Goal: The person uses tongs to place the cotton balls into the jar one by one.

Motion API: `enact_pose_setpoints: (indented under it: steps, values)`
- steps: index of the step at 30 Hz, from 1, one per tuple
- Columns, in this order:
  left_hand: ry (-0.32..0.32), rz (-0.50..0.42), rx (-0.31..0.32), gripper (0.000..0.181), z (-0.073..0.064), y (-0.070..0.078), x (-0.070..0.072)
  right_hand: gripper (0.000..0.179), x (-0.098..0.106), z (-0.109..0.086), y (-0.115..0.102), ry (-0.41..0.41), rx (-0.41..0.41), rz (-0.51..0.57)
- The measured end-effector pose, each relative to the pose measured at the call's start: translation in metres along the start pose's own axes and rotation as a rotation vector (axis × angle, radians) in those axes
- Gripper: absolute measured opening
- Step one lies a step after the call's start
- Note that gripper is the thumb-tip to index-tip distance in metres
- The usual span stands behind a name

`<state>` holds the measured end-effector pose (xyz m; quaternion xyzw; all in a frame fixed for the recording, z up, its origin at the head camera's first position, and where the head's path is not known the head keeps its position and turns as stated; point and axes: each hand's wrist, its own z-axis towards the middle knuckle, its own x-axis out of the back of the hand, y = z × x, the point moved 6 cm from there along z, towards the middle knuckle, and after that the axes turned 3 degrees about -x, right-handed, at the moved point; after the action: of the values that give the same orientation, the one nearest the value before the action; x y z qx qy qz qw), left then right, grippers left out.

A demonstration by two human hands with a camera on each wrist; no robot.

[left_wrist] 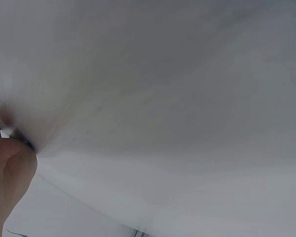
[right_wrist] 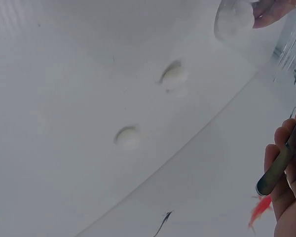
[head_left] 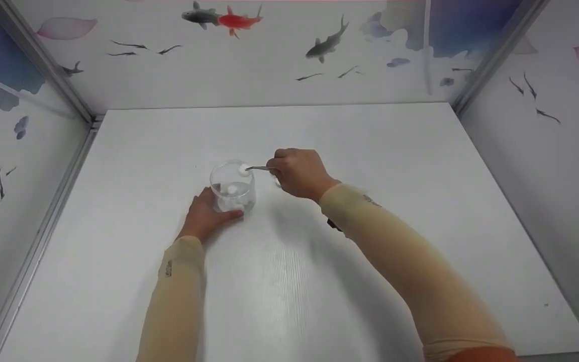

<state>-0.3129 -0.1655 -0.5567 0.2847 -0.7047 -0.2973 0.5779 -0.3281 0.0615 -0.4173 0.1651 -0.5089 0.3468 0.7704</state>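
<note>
A clear cup (head_left: 233,193) stands on the white table with several white cotton balls (head_left: 232,189) inside. My left hand (head_left: 205,215) grips its lower left side, thumb across the front; in the left wrist view only part of this hand (left_wrist: 12,173) shows at the left edge. In my right hand (head_left: 299,171) I pinch metal tweezers (head_left: 259,168), their tips pointing left. At the tips a white cotton ball (head_left: 244,170) sits level with the cup's right rim. The right wrist view shows the tweezers' broad end (right_wrist: 276,173) sticking out from my curled fingers (right_wrist: 271,154).
Two loose cotton balls, one nearer the cup (right_wrist: 175,75) and one farther off (right_wrist: 128,138), lie on the table, mostly hidden behind my right hand in the head view. Walls printed with fish (head_left: 325,46) enclose the table's (head_left: 284,281) back and sides.
</note>
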Motion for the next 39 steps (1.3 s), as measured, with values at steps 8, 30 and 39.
enact_pose_setpoints:
  steps: [8, 30, 39]
  values:
    - [0.015, -0.001, -0.024, 0.111, 0.001, 0.002, 0.001, 0.013, -0.013, 0.001, -0.007, -0.076, 0.006, 0.006]
    - [-0.009, 0.03, -0.026, 0.117, 0.001, 0.0, 0.001, 0.012, 0.009, -0.025, 0.036, -0.04, -0.045, -0.025]
    - [0.021, 0.029, -0.088, 0.111, 0.004, 0.0, 0.0, 0.011, 0.005, -0.061, 0.083, -0.077, -0.111, -0.038]
